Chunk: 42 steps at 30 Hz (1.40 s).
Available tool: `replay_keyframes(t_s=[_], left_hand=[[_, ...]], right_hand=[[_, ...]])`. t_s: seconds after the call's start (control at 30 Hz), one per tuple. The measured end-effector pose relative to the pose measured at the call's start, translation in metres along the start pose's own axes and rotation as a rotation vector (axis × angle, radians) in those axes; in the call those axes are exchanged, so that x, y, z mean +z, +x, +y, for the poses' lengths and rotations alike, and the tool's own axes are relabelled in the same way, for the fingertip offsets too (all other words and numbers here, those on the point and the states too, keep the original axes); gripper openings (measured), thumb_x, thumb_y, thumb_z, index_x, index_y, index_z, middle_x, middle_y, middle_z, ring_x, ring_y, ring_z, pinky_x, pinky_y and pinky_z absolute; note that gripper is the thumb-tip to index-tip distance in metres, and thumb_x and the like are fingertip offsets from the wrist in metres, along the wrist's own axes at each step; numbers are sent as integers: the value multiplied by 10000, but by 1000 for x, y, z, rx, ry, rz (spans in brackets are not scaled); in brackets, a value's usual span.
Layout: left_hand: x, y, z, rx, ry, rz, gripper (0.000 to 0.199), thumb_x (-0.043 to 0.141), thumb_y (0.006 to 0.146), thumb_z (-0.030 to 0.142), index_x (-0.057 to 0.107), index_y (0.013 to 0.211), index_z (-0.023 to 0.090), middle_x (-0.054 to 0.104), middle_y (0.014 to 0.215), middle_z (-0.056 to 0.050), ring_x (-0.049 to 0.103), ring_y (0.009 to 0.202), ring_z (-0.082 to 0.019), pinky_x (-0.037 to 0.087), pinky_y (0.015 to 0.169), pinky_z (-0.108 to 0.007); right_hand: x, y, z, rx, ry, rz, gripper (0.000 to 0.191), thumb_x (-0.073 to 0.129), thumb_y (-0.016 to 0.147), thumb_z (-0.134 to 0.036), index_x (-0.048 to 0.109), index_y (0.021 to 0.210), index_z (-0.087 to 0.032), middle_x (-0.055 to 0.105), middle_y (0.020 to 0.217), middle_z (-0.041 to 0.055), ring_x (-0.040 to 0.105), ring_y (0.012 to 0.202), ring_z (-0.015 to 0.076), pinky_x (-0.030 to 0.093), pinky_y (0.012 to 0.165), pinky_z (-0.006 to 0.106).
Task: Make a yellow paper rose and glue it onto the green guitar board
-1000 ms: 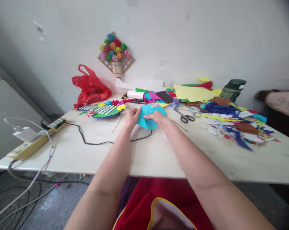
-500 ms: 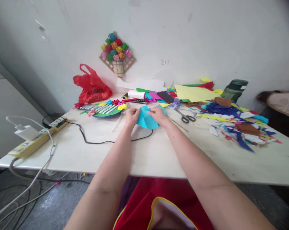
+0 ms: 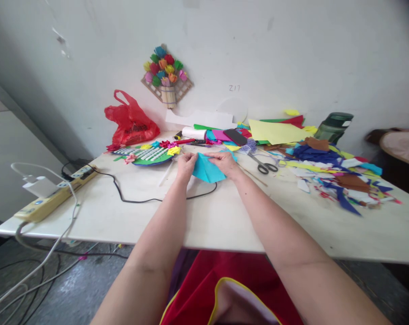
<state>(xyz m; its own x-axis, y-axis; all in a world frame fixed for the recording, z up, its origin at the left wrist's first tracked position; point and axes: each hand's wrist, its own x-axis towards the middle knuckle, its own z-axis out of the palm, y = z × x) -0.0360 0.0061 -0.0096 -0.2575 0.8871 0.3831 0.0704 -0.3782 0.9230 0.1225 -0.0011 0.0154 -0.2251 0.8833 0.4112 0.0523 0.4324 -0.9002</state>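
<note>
Between my two hands is a piece of bright blue paper [image 3: 207,170], creased down its middle and held just above the table. My left hand [image 3: 187,163] pinches its left edge between thumb and fingers. On the other side my right hand [image 3: 225,163] grips the upper right part, its fingers lying over the sheet. A blue corner shows behind the right hand. Black-handled scissors [image 3: 267,168] lie to the right of that hand. Left of my left hand rests a green board [image 3: 146,156] with white rolled strips and paper flowers on it.
A black cable [image 3: 137,200] crosses the white table [image 3: 221,225] from a power strip [image 3: 52,194] at left. Coloured paper scraps [image 3: 350,180] cover the right side. At the back stand a red plastic bag [image 3: 133,122] and a green bottle [image 3: 333,127]. A flower decoration [image 3: 167,76] hangs on the wall.
The lower edge of the blue paper has changed shape slightly, and the right hand's fingers lie a little flatter over it. Both hands keep hold; the whole view has shifted slightly.
</note>
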Motion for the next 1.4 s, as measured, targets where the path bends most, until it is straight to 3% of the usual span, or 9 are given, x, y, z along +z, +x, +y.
replay_keyframes(t_s=[0.73, 1.07, 1.2, 1.4], left_hand=[[0, 1, -2, -33, -36, 10, 267, 664, 628, 357, 525, 522, 156, 379, 480, 45, 314, 479, -74, 231, 463, -228], [1, -2, 3, -43, -27, 15, 275, 673, 630, 360, 519, 524, 159, 375, 484, 44, 320, 489, -80, 230, 471, -233], [0, -1, 1, -33, -24, 10, 272, 672, 633, 360, 525, 531, 157, 380, 498, 40, 329, 500, -82, 235, 483, -235], [0, 0, -1, -46, -25, -9, 266, 671, 628, 360, 528, 547, 151, 377, 497, 49, 318, 492, -72, 230, 475, -225]], right_hand=[[-3, -1, 2, -2, -112, -50, 229, 586, 616, -134, 753, 703, -264, 740, 782, -17, 659, 847, 203, 470, 885, 371], [-10, -1, 5, -22, -172, -108, 269, 508, 658, -216, 765, 736, -234, 723, 713, -10, 631, 849, 216, 454, 867, 362], [-12, -2, 0, -71, -153, -145, 262, 500, 716, -268, 755, 668, -241, 731, 759, 4, 636, 890, 216, 442, 877, 349], [-8, 1, 6, -50, -206, -106, 241, 556, 743, -327, 748, 654, -212, 731, 750, 31, 644, 849, 213, 442, 835, 337]])
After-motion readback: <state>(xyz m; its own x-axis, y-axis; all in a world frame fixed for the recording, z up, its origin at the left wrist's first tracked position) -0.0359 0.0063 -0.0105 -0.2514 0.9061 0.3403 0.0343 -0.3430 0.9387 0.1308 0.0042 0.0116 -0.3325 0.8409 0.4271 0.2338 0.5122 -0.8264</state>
